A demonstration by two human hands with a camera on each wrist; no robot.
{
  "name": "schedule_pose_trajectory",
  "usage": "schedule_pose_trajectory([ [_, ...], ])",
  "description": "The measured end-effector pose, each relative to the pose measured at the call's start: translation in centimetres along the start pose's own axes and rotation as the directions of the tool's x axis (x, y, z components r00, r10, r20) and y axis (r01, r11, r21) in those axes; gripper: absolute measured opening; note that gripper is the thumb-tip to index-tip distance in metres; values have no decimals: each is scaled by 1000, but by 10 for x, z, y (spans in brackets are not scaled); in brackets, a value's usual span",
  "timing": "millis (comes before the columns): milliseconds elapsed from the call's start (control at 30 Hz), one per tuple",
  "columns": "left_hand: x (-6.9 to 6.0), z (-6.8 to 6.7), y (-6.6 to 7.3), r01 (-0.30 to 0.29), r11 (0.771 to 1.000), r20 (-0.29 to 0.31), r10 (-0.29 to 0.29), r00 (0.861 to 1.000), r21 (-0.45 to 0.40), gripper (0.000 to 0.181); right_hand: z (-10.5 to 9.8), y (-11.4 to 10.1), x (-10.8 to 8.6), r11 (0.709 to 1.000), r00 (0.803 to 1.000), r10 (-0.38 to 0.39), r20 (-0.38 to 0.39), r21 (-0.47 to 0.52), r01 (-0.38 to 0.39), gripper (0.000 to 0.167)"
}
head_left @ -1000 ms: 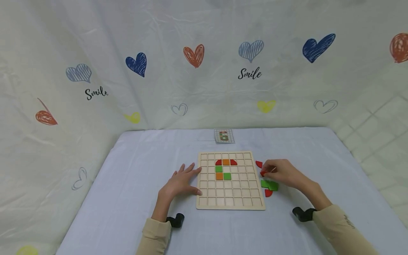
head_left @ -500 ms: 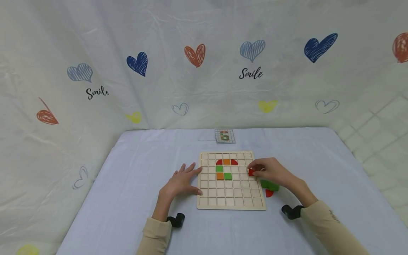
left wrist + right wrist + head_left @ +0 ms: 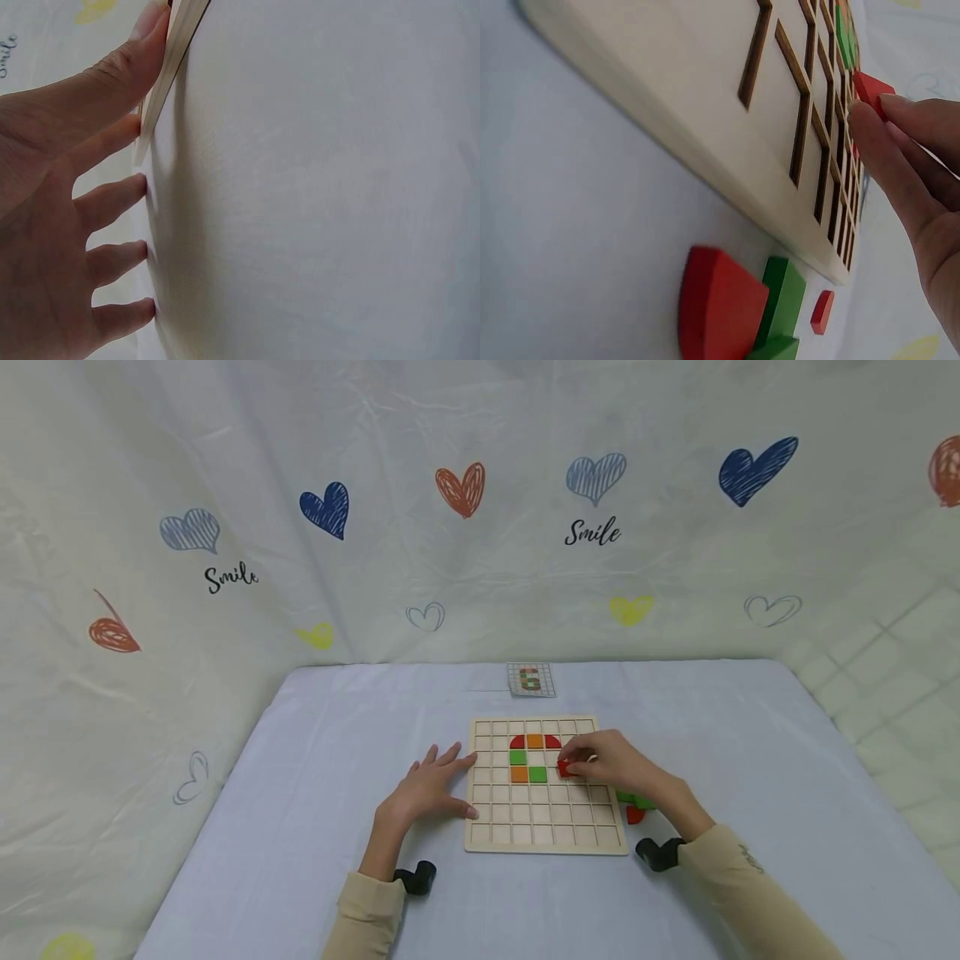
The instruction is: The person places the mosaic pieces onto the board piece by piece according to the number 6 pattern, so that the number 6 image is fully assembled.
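A light wooden grid board [image 3: 551,837] lies flat on the table. Set into its cells are two red rounded tiles [image 3: 552,742], two orange square tiles [image 3: 519,774] and two green square tiles [image 3: 537,774]. My right hand [image 3: 618,764] pinches a small red tile [image 3: 872,91] between thumb and fingers, over the board just right of the lower green tile. The tile's full outline is partly hidden by the fingertips. My left hand [image 3: 423,789] lies with fingers spread; its thumb and index finger touch the board's left edge, seen close up in the left wrist view.
Beside the board's right edge lie loose green tiles [image 3: 781,300] and a red quarter-round tile [image 3: 724,307], with another red tile [image 3: 823,312] farther off. A small card [image 3: 532,680] with a coloured grid pattern lies behind the board on the white cloth [image 3: 360,718].
My right hand has lifted the red tile from the loose pieces at the right and carried it left over the board. My left hand has stayed at the board's edge.
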State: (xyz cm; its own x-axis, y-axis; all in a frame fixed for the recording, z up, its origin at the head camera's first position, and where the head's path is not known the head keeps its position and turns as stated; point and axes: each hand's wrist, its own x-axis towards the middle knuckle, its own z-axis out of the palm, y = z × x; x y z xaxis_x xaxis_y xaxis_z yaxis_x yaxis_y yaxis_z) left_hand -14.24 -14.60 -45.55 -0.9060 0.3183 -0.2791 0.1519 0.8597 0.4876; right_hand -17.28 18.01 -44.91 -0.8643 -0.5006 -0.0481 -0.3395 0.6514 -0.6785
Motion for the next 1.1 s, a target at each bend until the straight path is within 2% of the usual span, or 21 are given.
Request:
schedule_pose_trajectory([
  [333,-1,1,2,10,1000,5,-10,1000,-3,91,9,-6,6,1000,1000,9,10,-10,-9,8],
  [600,-1,0,1,1,1000,3,-1,1000,8,91,11,-6,6,998,1000,20,0,-58,-20,7],
  [967,2,2,-2,-6,1000,6,6,1000,24,91,11,-6,4,998,1000,-30,-1,-48,30,9],
  [1100,2,1,-2,-3,1000,8,3,1000,24,91,8,-6,2,999,1000,-20,12,-27,20,10],
])
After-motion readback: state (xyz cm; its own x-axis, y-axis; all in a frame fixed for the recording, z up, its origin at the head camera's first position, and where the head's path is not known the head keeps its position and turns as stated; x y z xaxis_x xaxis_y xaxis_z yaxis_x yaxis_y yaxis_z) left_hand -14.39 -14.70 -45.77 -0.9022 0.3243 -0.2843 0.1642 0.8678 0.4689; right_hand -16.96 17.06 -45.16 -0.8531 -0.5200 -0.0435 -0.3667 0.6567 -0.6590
